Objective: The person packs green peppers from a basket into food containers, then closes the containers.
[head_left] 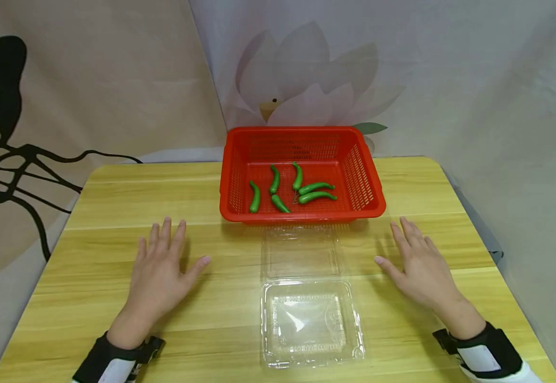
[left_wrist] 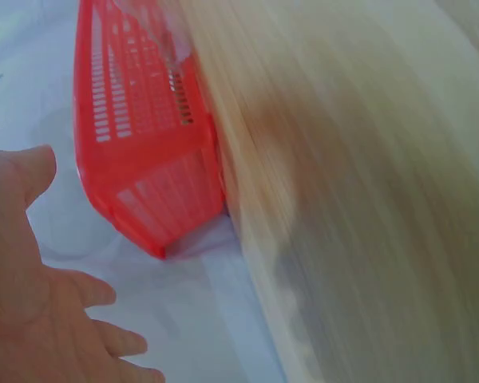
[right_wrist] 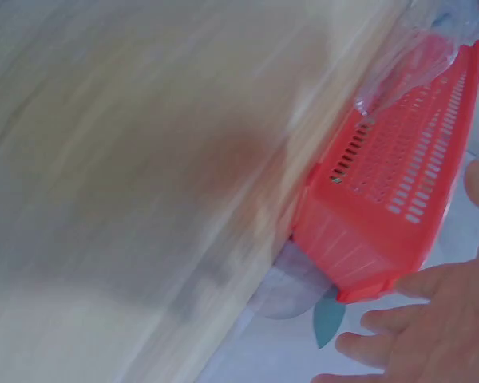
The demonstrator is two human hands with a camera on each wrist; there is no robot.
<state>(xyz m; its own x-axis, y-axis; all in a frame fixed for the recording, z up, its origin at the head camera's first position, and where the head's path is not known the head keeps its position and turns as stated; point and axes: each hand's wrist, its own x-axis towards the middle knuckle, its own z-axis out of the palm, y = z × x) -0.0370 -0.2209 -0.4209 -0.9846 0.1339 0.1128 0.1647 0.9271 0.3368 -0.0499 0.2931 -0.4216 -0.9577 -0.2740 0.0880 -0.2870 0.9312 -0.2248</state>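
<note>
My left hand (head_left: 159, 276) is held over the left part of the table, palm down, fingers spread and straight, holding nothing. Over the right part, my right hand (head_left: 421, 271) is likewise spread and holds nothing. Between them lies a clear plastic clamshell box (head_left: 311, 322), its lid (head_left: 302, 252) folded back toward the far side. Beyond the lid stands a red plastic basket (head_left: 303, 217) with several green chili peppers (head_left: 317, 196) on its floor. Both wrist views show the basket's outer side, with the left fingers (left_wrist: 120, 339) and the right fingers (right_wrist: 391, 319) extended.
The light wooden table (head_left: 201, 340) reaches back to a fabric curtain (head_left: 474, 80) printed with a flower. Dark printed branches (head_left: 24, 159) run along the left curtain. Both wrists wear black straps (head_left: 488, 351).
</note>
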